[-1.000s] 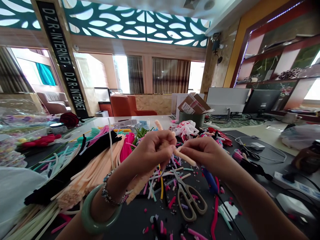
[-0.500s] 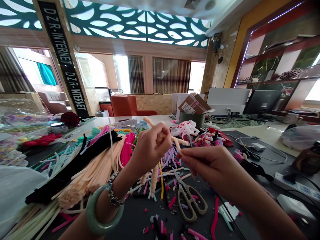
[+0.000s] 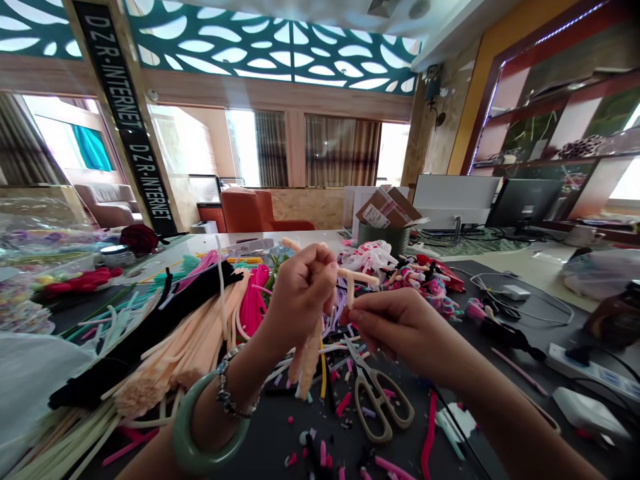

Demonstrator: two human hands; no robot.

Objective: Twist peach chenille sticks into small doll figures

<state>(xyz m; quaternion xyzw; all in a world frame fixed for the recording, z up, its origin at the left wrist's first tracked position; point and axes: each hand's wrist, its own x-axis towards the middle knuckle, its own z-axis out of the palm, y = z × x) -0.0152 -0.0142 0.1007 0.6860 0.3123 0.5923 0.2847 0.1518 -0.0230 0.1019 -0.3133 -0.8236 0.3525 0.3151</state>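
My left hand grips a twisted bundle of peach chenille pipe cleaners, whose loose ends hang below the fist. A short peach arm of the bundle sticks out to the right. My right hand comes in from the right, its thumb and fingertips pinching a peach stem end close to the bundle. Just below the hands, a pair of beige-handled scissors lies on the dark table top. A jade bangle and a beaded bracelet circle my left wrist.
Bundles of black and peach pipe cleaners lie to the left, with a pink bunch beside them. Cut coloured bits litter the table. A heap of finished pieces lies behind my right hand, and a power strip sits at right.
Both hands have drawn closer together and shifted left. The peach bundle now stands more upright in my left hand, with its ends hanging lower, and my right hand has moved onto the stem end.
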